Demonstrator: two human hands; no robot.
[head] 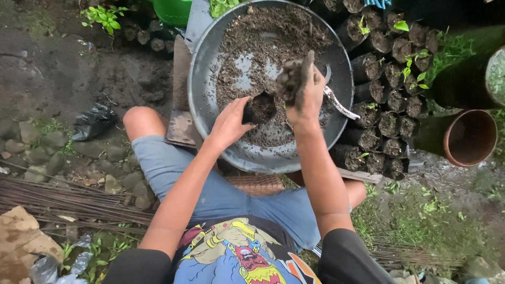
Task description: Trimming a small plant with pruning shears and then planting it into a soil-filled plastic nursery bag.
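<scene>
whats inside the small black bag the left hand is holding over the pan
The small black bag, held open by the left hand, shows dark soil at its mouth. Its lower part is hidden by its own walls and the fingers.

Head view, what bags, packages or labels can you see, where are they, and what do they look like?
Small black nursery bag: held open by the left hand over the grey basin, soil inside.
Filled black nursery bags: packed rows right of the basin, some with green seedlings.
Crumpled black plastic bag: on the ground, left.
No labels or screens.
</scene>
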